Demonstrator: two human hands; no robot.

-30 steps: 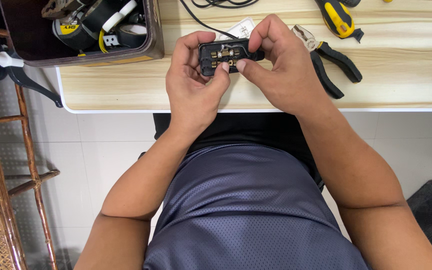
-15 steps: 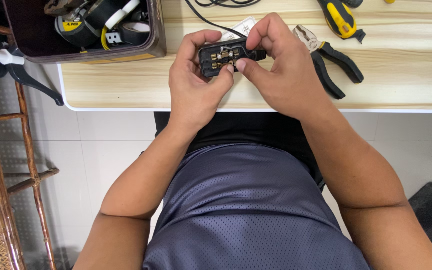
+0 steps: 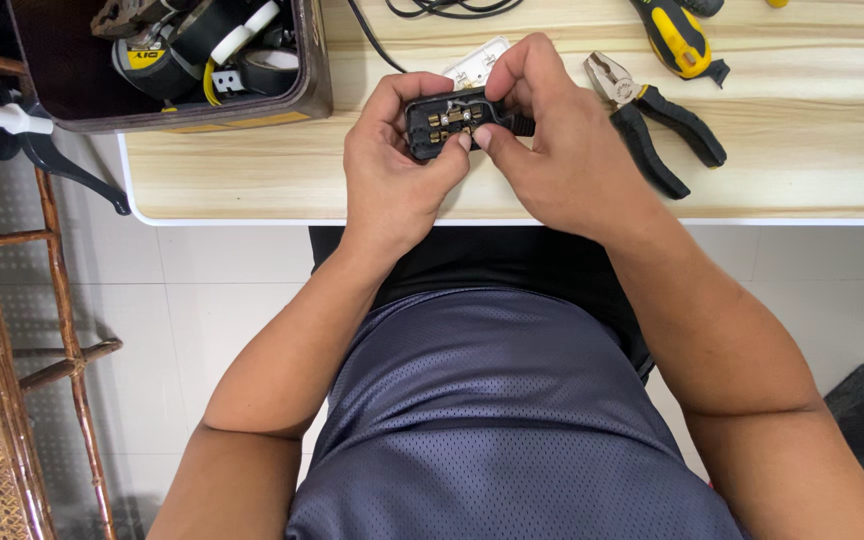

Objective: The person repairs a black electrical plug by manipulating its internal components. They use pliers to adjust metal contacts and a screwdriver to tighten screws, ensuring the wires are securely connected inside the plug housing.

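Two hands on one small black electrical part (image 3: 452,125), held above near edge of wooden table (image 3: 802,170). Left hand (image 3: 392,170) wrapped around part's left end, thumb up on its open face, steadying so brass terminals face camera. Right hand (image 3: 552,150) closed over right end, thumb and forefinger tips pinched at the terminals; whether something tiny sits between them, cannot tell. Open side turned upward, probably for view of contacts. White flat plate (image 3: 479,62) lying on table just behind part, mostly hidden by fingers. Black-handled pliers (image 3: 657,125) just beside right hand, jaws pointing away, within easy reach. Yellow-and-black tool (image 3: 679,38) farther back, well apart from part. Dark box (image 3: 314,60) at left table corner, holding tape rolls and odd bits. Black cable (image 3: 422,10) along far edge. Cane chair frame (image 3: 12,330) at left, off table.
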